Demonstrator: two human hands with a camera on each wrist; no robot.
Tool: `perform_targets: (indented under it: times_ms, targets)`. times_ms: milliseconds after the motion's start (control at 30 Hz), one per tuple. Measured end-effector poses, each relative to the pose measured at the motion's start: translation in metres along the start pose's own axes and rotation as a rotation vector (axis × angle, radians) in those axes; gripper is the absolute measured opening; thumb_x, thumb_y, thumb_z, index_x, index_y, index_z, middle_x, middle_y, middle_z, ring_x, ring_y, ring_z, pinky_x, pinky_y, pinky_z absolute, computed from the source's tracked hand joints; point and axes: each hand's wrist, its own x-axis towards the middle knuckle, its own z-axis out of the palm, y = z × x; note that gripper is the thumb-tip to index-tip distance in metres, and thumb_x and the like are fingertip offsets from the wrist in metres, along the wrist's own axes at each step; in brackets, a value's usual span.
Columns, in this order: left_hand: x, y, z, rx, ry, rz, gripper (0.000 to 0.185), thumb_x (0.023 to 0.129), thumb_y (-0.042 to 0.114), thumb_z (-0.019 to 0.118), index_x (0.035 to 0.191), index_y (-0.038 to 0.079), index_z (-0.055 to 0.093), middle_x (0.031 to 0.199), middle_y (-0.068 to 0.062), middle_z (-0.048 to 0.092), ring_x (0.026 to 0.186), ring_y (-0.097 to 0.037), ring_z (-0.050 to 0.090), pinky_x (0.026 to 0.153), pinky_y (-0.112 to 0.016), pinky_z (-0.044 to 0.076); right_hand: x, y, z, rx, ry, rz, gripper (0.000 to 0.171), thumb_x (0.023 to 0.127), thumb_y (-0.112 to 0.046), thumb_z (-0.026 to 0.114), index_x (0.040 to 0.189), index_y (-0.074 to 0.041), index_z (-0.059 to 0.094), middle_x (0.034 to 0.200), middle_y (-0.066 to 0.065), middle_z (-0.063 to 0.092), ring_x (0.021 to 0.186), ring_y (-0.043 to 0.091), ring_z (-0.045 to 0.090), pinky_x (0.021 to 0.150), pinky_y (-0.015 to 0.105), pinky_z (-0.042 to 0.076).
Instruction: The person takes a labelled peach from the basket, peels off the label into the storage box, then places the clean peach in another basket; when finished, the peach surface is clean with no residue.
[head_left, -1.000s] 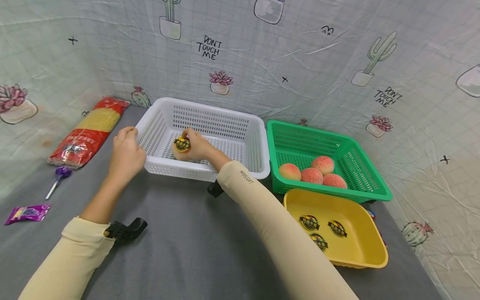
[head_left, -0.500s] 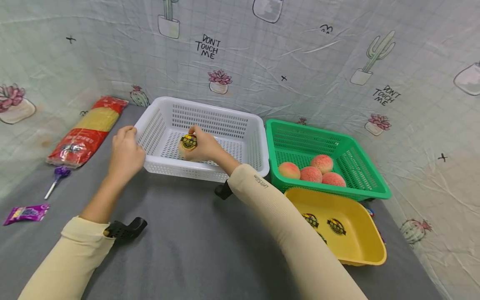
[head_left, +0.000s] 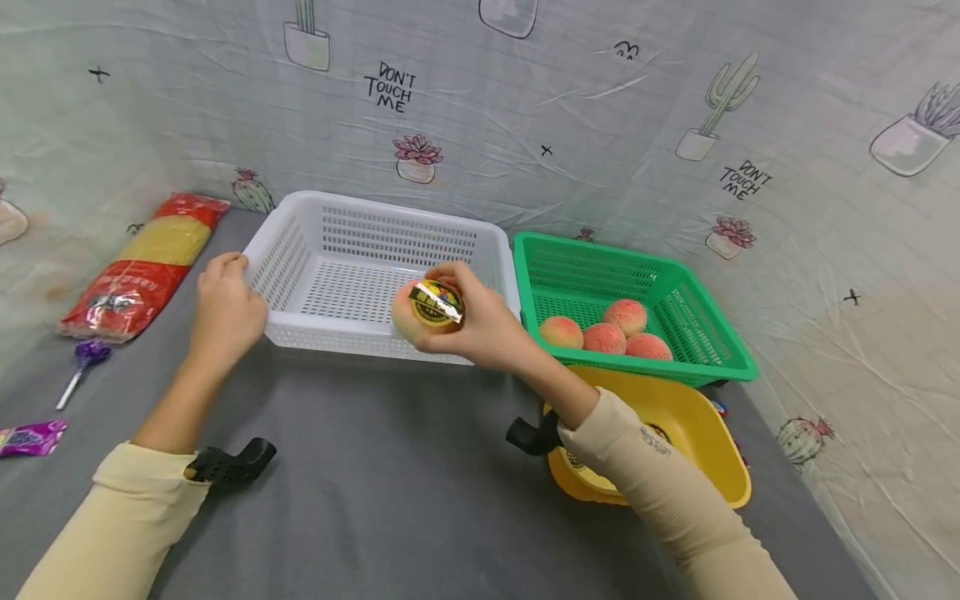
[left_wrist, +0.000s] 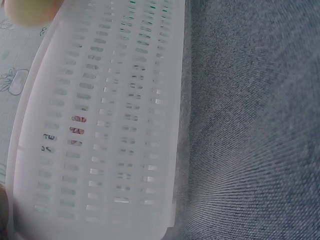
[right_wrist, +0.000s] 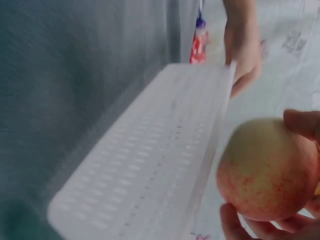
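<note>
My right hand grips a peach above the front rim of the white basket. A round black-and-yellow sticker lies on the peach by my fingers and shines at one edge. In the right wrist view, the peach is pale yellow with a red blush, between thumb and fingers. My left hand grips the left rim of the white plastic basket, fingers curled over it. Nothing lies on the visible part of its slotted floor.
At right stands a green basket with several peaches. Before it, a yellow bin with stickers is partly covered by my right sleeve. Left are a red-and-yellow packet, a purple lollipop and a purple candy wrapper.
My right hand has lifted the peach from inside the white basket and carried it right and toward me. My left hand keeps its hold on the rim. The head view has shifted slightly right.
</note>
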Motion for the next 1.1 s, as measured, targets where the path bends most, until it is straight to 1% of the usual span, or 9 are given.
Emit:
perform_targets:
  times_ms: [167, 333, 533, 700, 800, 900, 933, 1033, 1100]
  targets:
    - [0.0, -0.004, -0.002, 0.005, -0.005, -0.003, 0.049, 0.085, -0.006, 0.033, 0.13, -0.024, 0.033, 0.138, -0.035, 0.029, 0.125, -0.052, 0.027, 0.106, -0.057, 0.022, -0.051, 0.004, -0.005, -0.004, -0.091, -0.027, 0.074, 0.07, -0.014, 0.085, 0.131, -0.008, 0.042, 0.123, 0.005, 0.054, 0.104, 0.018, 0.054, 0.082, 0.033, 0.05]
    - [0.001, -0.011, -0.006, 0.013, -0.032, 0.004, 0.05, 0.087, -0.003, 0.034, 0.132, -0.024, 0.03, 0.138, -0.036, 0.027, 0.127, -0.052, 0.024, 0.107, -0.057, 0.018, -0.093, 0.014, 0.006, -0.024, -0.196, 0.033, 0.074, 0.067, -0.017, 0.086, 0.129, -0.009, 0.047, 0.115, -0.003, 0.058, 0.095, 0.009, 0.055, 0.081, 0.029, 0.049]
    - [0.002, -0.013, -0.008, 0.022, -0.063, 0.019, 0.05, 0.089, 0.0, 0.036, 0.133, -0.023, 0.029, 0.138, -0.038, 0.025, 0.126, -0.054, 0.024, 0.106, -0.06, 0.017, -0.12, 0.031, 0.021, -0.023, -0.26, 0.102, 0.068, 0.064, -0.016, 0.087, 0.123, -0.015, 0.052, 0.104, -0.01, 0.058, 0.09, 0.006, 0.055, 0.08, 0.025, 0.047]
    - [-0.001, -0.006, -0.008, 0.039, -0.077, 0.045, 0.047, 0.09, 0.001, 0.041, 0.133, -0.018, 0.035, 0.143, -0.035, 0.02, 0.129, -0.052, 0.018, 0.102, -0.065, 0.019, -0.131, 0.04, 0.028, -0.01, -0.273, 0.111, 0.068, 0.065, -0.016, 0.087, 0.122, -0.016, 0.051, 0.106, -0.011, 0.058, 0.092, 0.005, 0.055, 0.082, 0.025, 0.046]
    - [-0.008, 0.01, -0.004, 0.009, 0.029, 0.2, 0.038, 0.089, -0.002, 0.046, 0.124, -0.016, 0.049, 0.143, -0.03, 0.028, 0.128, -0.047, 0.022, 0.1, -0.063, 0.025, -0.135, 0.043, 0.03, -0.01, -0.266, 0.107, 0.07, 0.066, -0.018, 0.088, 0.125, -0.014, 0.05, 0.111, -0.009, 0.057, 0.097, 0.005, 0.054, 0.086, 0.025, 0.045]
    - [-0.018, 0.033, 0.004, -0.066, 0.165, 0.495, 0.026, 0.085, -0.008, 0.051, 0.109, -0.013, 0.061, 0.133, -0.025, 0.045, 0.121, -0.042, 0.037, 0.097, -0.055, 0.033, -0.138, 0.044, 0.03, -0.024, -0.264, 0.094, 0.073, 0.068, -0.02, 0.087, 0.129, -0.011, 0.048, 0.117, -0.007, 0.056, 0.102, 0.005, 0.053, 0.089, 0.027, 0.045]
    - [-0.022, 0.041, 0.007, -0.101, 0.18, 0.606, 0.024, 0.084, -0.009, 0.051, 0.105, -0.011, 0.063, 0.129, -0.023, 0.05, 0.117, -0.04, 0.042, 0.096, -0.05, 0.036, -0.139, 0.044, 0.03, -0.029, -0.264, 0.091, 0.074, 0.069, -0.02, 0.087, 0.13, -0.009, 0.047, 0.119, -0.006, 0.056, 0.104, 0.005, 0.053, 0.09, 0.027, 0.044]
    - [-0.036, 0.062, 0.021, -0.201, 0.139, 0.918, 0.021, 0.083, -0.008, 0.051, 0.096, -0.006, 0.067, 0.112, -0.019, 0.062, 0.103, -0.035, 0.055, 0.092, -0.039, 0.04, -0.142, 0.044, 0.029, -0.052, -0.266, 0.091, 0.078, 0.07, -0.022, 0.086, 0.134, -0.008, 0.044, 0.126, -0.004, 0.053, 0.11, 0.006, 0.051, 0.095, 0.029, 0.042]
    - [-0.046, 0.072, 0.033, -0.255, 0.036, 1.065, 0.021, 0.081, -0.006, 0.051, 0.093, -0.003, 0.068, 0.103, -0.014, 0.066, 0.096, -0.031, 0.058, 0.091, -0.035, 0.04, -0.144, 0.044, 0.028, -0.065, -0.264, 0.098, 0.081, 0.071, -0.025, 0.086, 0.136, -0.008, 0.042, 0.13, -0.002, 0.051, 0.114, 0.007, 0.049, 0.097, 0.03, 0.041]
